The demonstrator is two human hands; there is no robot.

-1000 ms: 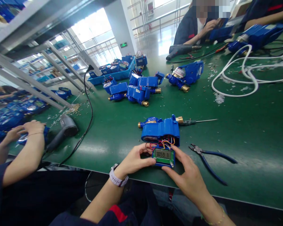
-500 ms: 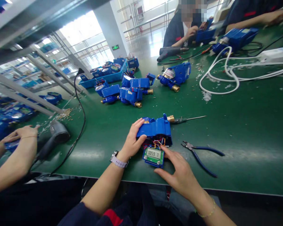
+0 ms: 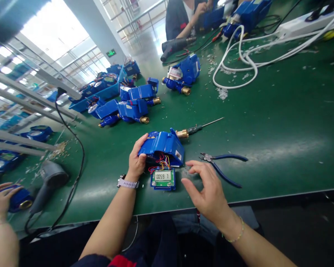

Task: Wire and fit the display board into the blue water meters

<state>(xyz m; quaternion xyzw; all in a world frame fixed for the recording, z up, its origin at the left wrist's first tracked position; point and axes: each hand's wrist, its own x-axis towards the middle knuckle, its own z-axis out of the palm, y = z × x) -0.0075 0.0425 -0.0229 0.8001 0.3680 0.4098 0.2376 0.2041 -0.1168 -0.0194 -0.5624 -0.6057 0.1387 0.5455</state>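
Observation:
My left hand [image 3: 136, 161] grips the left end of a blue water meter [image 3: 164, 144] lying on the green bench. Its brass fitting [image 3: 183, 134] points right. Coloured wires [image 3: 165, 162] run from the open housing to a green display board [image 3: 163, 178] in a blue frame, whose screen shows digits. To the right of the board, my right hand [image 3: 208, 189] hovers with fingers apart, holding nothing. Beyond it lie dark-blue-handled cutting pliers [image 3: 229, 157], jaws toward the meter. A tool with a thin metal shaft [image 3: 210, 123] rests behind the brass fitting.
A grey heat gun [image 3: 52, 177] with a black cord lies left, beside a co-worker's hand [image 3: 0, 200] on another meter. Several blue meters [image 3: 132, 109] and a blue crate [image 3: 79, 106] stand farther back. White cable [image 3: 253, 76] loops at the back right; a co-worker sits opposite.
My right hand has let go of the display board and drawn away to its right. The board now lies flatter. My left hand stays on the meter; the whole view has shifted.

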